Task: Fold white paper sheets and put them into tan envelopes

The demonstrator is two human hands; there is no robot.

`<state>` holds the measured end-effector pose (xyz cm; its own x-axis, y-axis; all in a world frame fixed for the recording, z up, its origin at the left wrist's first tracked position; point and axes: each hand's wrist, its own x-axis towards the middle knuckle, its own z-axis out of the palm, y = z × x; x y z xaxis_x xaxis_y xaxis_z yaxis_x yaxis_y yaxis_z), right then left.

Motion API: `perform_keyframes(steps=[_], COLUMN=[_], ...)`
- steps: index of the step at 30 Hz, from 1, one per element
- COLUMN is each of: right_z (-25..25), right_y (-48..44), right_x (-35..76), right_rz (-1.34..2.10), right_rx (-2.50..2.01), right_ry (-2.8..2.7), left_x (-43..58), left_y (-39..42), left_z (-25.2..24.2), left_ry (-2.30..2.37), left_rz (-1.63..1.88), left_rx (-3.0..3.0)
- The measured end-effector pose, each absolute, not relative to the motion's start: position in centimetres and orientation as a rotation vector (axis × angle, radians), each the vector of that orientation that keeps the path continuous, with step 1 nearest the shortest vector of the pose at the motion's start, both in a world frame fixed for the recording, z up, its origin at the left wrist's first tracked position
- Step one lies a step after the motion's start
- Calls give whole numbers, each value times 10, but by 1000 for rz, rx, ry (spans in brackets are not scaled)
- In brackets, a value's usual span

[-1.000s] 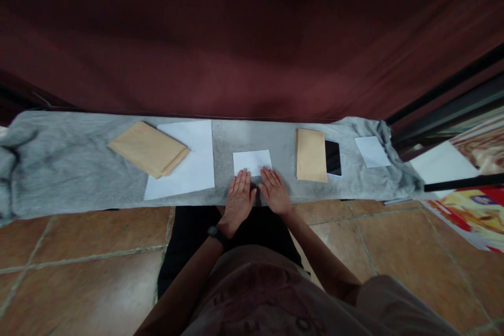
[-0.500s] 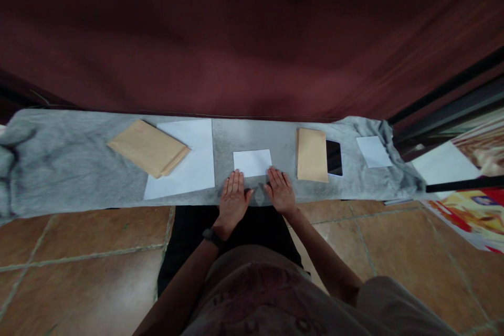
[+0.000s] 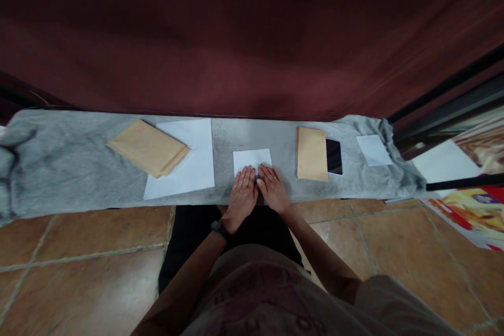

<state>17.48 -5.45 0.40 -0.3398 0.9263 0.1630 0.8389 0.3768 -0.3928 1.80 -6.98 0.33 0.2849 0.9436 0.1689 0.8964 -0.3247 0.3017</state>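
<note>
Hands: left hand (image 3: 243,193) and right hand (image 3: 271,189) lie flat side by side, fingers straight, gripping nothing | Paper: small white rectangular paper sheet (image 3: 252,157) at the centre of the grey felt cloth (image 3: 71,163), near edge under both hands' fingertips | Risk: uneven pressure would likely skew the sheet or ruck the cloth.

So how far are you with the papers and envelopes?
Looks done: one small white paper lies apart at the far right, past a single brown envelope. In hand: left hand and right hand press flat on the middle white paper. Probably left: the envelope stack and big white sheet, both untouched.
</note>
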Motion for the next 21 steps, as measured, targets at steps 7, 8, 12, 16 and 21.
perform_keyframes(steps=[7,8,12,16,21], right_z=[0,-1,-3,-3,-5], right_y=[-53,-53,-54,-54,-55], right_x=[170,171,174,175,179], right_rz=[257,239,182,150,117], right_rx=[-1589,-1592,-1610,-1651,-1728], right_ry=[-2337,-2336,-2308,-2260,-2239], left_x=[23,22,15,9,3], left_y=[-61,-61,-64,-66,-69], left_z=[-1,-1,0,1,2], left_ry=[1735,1745,1806,1898,1960], left_rz=[369,369,389,412,449], left_rx=[2394,2387,2350,2299,2266])
